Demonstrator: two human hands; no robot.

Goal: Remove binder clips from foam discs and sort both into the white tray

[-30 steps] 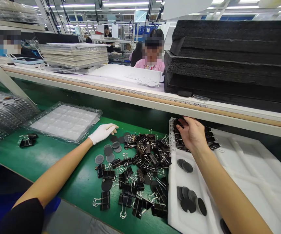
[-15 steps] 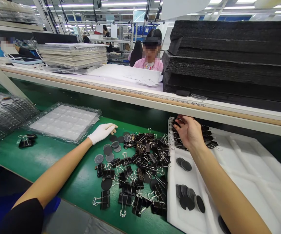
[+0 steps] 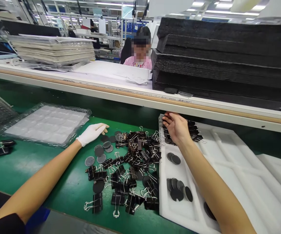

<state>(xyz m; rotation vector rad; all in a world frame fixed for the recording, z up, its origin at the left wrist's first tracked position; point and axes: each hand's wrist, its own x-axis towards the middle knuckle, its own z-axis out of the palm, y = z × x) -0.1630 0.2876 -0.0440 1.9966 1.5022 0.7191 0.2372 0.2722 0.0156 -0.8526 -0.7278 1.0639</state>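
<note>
My left hand (image 3: pixel 93 133), in a white glove with bare fingertips, rests on the green table beside several dark round discs (image 3: pixel 99 150). Its fingers are stretched out and hold nothing. My right hand (image 3: pixel 177 127), bare, reaches into the far left compartment of a white foam tray (image 3: pixel 211 159). Its fingers are loosely bent and apart over a row of black binder clips (image 3: pixel 194 131); I see nothing between them, though the palm side is partly hidden. A heap of black binder clips (image 3: pixel 130 162) with silver handles lies between my hands, with discs among them.
More discs (image 3: pixel 177 190) lie in the tray's near compartments. Clear plastic trays (image 3: pixel 48 123) and two clips (image 3: pixel 3 148) are at left. A shelf edge (image 3: pixel 130 97) runs low above my hands, bearing black foam sheets (image 3: pixel 218 61). A person (image 3: pixel 139 60) sits beyond.
The view has swung right, so everything sits further left in it. My right hand stays at the same compartment, its fingers slightly shifted; a dark gap between them no longer shows. My left hand rests as before.
</note>
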